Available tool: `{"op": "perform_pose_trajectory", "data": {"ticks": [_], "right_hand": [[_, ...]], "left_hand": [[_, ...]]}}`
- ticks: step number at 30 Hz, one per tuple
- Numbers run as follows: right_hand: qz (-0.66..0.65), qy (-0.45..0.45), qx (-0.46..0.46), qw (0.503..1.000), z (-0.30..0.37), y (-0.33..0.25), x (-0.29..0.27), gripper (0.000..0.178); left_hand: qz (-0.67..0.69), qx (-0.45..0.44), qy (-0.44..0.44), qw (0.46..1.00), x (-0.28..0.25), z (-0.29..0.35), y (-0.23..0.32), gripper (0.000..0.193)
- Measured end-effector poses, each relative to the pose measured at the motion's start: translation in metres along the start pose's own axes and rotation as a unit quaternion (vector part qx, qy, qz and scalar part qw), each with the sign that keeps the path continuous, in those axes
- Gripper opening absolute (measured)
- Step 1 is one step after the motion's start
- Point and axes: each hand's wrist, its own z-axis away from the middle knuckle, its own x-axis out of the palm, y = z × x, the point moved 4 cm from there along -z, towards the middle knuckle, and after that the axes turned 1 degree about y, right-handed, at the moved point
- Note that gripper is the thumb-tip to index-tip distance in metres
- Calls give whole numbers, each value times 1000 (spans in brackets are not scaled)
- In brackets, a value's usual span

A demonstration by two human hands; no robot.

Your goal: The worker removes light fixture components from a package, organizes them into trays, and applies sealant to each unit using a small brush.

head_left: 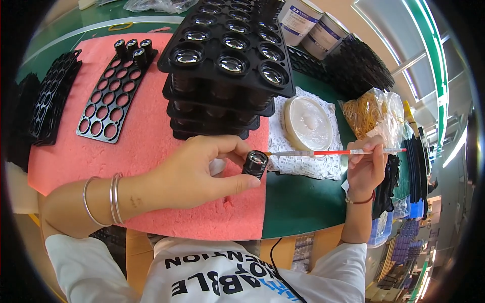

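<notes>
Holds a barrel in the left hand, pinched between thumb and forefinger with only the barrel's width between them, above the right edge of the pink mat and just in front of the tray stack. Tips the lens end upward, presumably to leave the rim open to view; grips by the sides, likely to spare the glass. Cannot tell the state of the other left fingers, curled and partly hidden near a white piece.

Closes the right hand around the rear of a brush, thumb and fingertips narrow on the handle, probably for a light, steerable tip. Points the brush leftward, nearly level, ending at the barrel's rim; cannot tell contact from a slight gap there.

Has the tray stack straight ahead, with lenses facing up on top, perhaps to save room. Has a round dish on white paper to the right, seemingly for easy reach. Shows a holed rack at left, with four barrels upright at the far end, probably slotted for steadiness. Leaves tins and a bag of yellow bands toward the back right, apparently out of the way.
</notes>
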Motion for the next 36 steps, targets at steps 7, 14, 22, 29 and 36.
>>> {"op": "perform_pose_trajectory", "data": {"ticks": [7, 14, 22, 29, 36], "right_hand": [[-4, -5, 4, 1000, -1, 0, 0, 29], [-16, 6, 11, 1000, -1, 1, -2, 30], [-40, -3, 9, 999, -2, 1, 0, 29], [-36, -16, 2, 999, -2, 0, 1, 29], [-39, -16, 4, 999, -2, 0, 2, 29]], "left_hand": [[-13, -28, -15, 999, 0, 1, 4, 24], [-11, -8, -11, 1000, -1, 2, 8, 24], [-7, -19, -9, 1000, -1, 2, 7, 23], [-16, -33, -11, 999, -1, 1, 6, 24], [-13, -15, -8, 1000, -1, 2, 6, 25]]}}
